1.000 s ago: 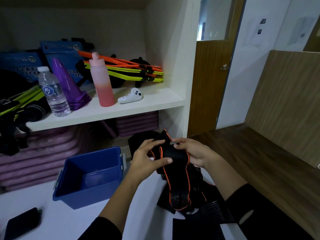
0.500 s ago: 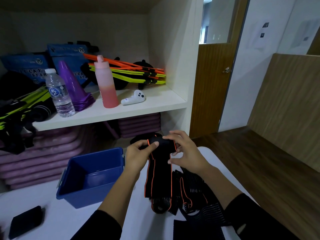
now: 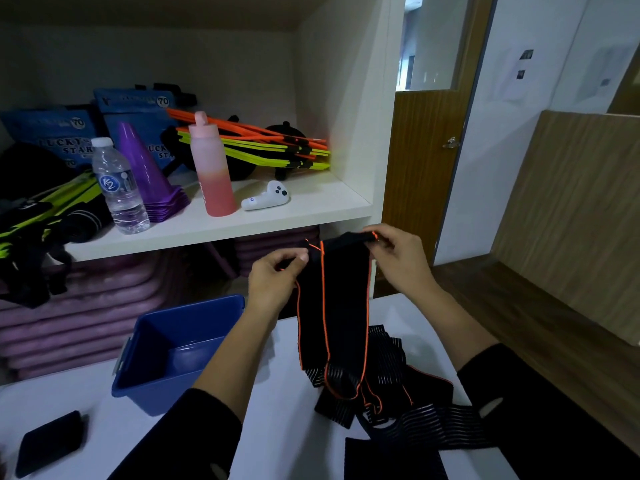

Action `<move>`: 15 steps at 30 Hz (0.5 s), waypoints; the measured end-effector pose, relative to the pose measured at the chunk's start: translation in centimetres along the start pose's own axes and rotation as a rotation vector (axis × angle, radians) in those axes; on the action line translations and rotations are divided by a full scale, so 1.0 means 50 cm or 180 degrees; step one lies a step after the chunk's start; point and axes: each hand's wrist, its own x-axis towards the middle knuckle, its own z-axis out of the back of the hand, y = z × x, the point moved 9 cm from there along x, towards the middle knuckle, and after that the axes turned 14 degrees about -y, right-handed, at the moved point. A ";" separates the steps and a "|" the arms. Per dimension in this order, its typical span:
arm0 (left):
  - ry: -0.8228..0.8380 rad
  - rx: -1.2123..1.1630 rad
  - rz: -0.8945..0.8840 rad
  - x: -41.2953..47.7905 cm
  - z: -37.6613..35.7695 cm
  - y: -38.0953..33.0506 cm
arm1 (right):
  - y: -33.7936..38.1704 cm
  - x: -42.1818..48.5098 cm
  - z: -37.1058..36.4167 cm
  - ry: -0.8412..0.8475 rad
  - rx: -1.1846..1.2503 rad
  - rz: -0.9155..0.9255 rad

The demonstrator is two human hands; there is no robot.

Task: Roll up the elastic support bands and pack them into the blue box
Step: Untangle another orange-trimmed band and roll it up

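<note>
A black elastic band with orange edging (image 3: 341, 306) hangs upright above the white table (image 3: 287, 445). My left hand (image 3: 277, 282) pinches its top left corner and my right hand (image 3: 398, 258) pinches its top right corner. Its lower end trails onto a pile of more black bands (image 3: 391, 386) lying on the table. The blue box (image 3: 173, 351) stands open to the left of the band, with nothing visible inside.
A white shelf (image 3: 221, 226) behind the box carries a water bottle (image 3: 119, 188), purple cones (image 3: 149, 178), a pink bottle (image 3: 211, 171) and a white controller (image 3: 266, 199). Purple mats (image 3: 69, 317) lie stacked below. A black pouch (image 3: 48, 441) lies front left. A wooden bench (image 3: 540, 327) runs along the right.
Both hands have lifted the band higher and pulled its top edge apart, so it now hangs stretched out lengthwise instead of bunched between the hands.
</note>
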 end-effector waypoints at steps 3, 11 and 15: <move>-0.0093 0.0176 -0.0204 0.013 0.016 -0.016 | -0.008 0.015 0.034 -0.0401 -0.0435 -0.0012; -0.0160 -0.0017 -0.0212 -0.005 -0.003 -0.051 | -0.031 -0.004 0.022 -0.0851 -0.0400 -0.0361; -0.0178 0.0150 -0.0130 -0.017 -0.033 -0.040 | -0.009 -0.016 -0.007 -0.0675 -0.0296 -0.0310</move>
